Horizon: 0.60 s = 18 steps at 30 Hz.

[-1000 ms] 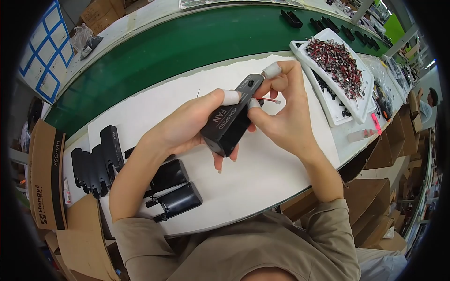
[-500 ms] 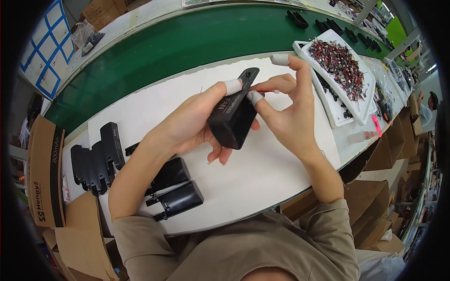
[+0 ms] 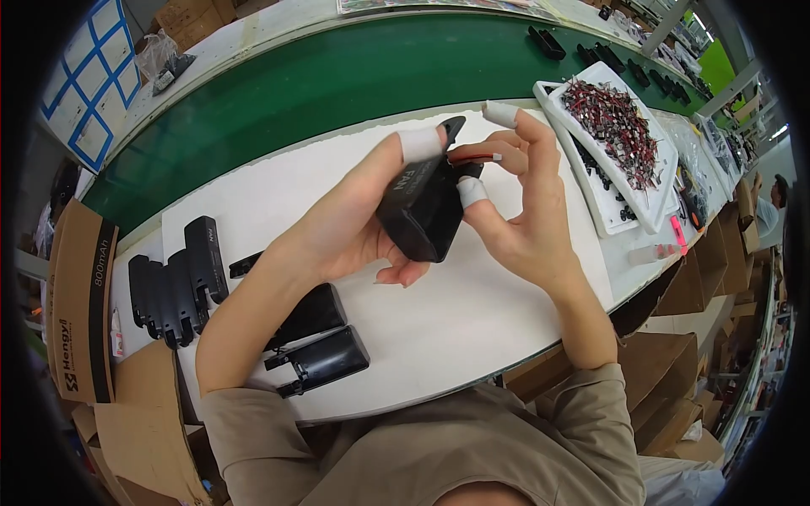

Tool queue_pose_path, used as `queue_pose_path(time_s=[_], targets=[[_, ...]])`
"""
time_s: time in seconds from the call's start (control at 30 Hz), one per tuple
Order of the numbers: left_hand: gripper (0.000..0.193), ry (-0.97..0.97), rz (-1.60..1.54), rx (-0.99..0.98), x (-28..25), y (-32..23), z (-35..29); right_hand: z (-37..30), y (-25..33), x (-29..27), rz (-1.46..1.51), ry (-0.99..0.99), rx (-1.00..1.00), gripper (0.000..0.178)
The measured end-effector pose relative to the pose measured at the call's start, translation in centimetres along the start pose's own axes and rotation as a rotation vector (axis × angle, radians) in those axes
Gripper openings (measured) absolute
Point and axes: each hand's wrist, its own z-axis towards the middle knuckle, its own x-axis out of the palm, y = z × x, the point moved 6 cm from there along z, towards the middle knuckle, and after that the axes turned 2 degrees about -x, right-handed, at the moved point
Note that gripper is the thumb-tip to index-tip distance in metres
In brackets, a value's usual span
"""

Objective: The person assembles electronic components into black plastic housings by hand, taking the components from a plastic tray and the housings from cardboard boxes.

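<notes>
My left hand (image 3: 363,202) is wrapped round a black plastic fan housing (image 3: 415,223), its wrapped thumb pressed near the narrow upper end. The housing is tilted above the white work sheet, its hollow side turned to the right. At its right edge, my right hand (image 3: 536,198) closes thumb and fingers about a small black wired part (image 3: 469,171); how firmly it is gripped is partly hidden. A red wire lead (image 3: 477,158) with a pale connector sticks out between those fingers. White wraps cover the right thumb and raised index fingertip.
Black housing shells (image 3: 173,291) stand in a row at left; others (image 3: 329,361) lie nearer me. Stacked white trays (image 3: 662,207) at right hold red-and-black wired parts and small black pieces. A green belt (image 3: 295,84) runs behind. Cardboard boxes (image 3: 80,312) flank the table.
The housing has turned in my left hand, so its upper end looks foreshortened. My right thumb has shifted slightly down and right, and the wire lead sits a little higher.
</notes>
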Motion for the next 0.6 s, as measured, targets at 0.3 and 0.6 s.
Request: queue_pose_path(time_s=[0.3, 0.6], targets=[[0.054, 0.011, 0.099, -0.053, 0.0, 0.0, 0.1, 0.3, 0.7, -0.4, -0.189, 0.117, -0.086, 0.052], [0.046, -0.187, 0.307, -0.094, -3.4, -1.2, 6.0, 1.1, -2.6, -4.9, -0.126, -0.32, -0.02, 0.037]])
